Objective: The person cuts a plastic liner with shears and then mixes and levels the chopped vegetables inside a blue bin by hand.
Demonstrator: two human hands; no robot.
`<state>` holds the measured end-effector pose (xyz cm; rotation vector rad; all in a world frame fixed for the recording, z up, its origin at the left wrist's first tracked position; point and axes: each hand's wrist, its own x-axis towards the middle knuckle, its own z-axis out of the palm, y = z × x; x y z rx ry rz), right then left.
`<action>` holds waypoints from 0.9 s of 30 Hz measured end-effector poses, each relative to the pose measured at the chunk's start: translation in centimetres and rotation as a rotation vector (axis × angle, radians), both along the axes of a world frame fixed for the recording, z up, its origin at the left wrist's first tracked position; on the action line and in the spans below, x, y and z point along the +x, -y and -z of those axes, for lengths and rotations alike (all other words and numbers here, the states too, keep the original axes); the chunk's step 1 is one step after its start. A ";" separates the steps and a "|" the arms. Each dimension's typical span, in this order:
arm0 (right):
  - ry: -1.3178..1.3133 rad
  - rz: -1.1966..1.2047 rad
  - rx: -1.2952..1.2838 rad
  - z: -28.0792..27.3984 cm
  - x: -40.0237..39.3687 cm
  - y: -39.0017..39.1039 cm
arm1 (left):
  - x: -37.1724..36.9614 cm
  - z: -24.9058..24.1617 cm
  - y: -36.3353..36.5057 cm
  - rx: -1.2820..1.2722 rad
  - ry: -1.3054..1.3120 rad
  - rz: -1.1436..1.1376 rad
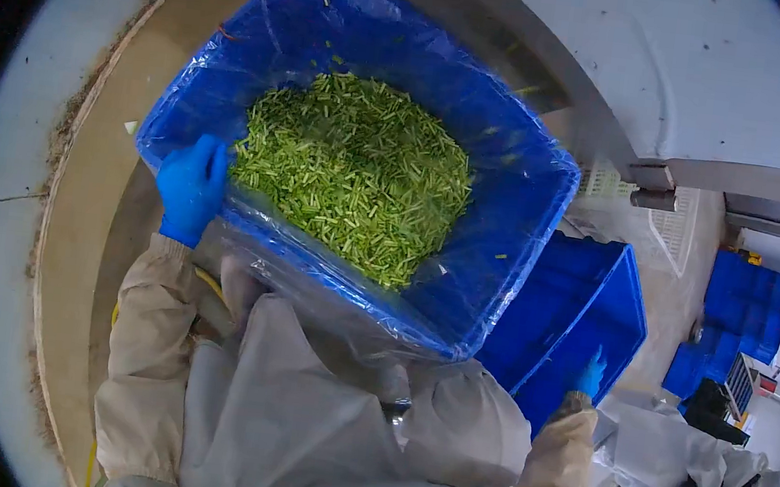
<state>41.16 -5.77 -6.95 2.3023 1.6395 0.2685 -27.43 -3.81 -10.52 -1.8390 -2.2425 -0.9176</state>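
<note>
A large blue bin lined with clear plastic film stands in front of me. Chopped green stalks form a heap inside it. My left hand, in a blue glove, is closed on the bin's left near rim and its liner. My right hand, also gloved in blue, is at the near right side of a second blue bin. At least one of its fingers is stretched out; the others are hard to make out. The lined bin partly covers the second one.
A curved wall edge runs along the left. Stacked blue crates stand at the far right, with a laptop near them. A white perforated crate is on the floor. A person's pale clothing shows at lower right.
</note>
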 end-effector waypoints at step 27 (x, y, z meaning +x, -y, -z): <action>-0.736 -0.517 -0.877 16.1 -48.5 -10.0 | -0.2 -0.3 0.2 0.033 0.020 -0.016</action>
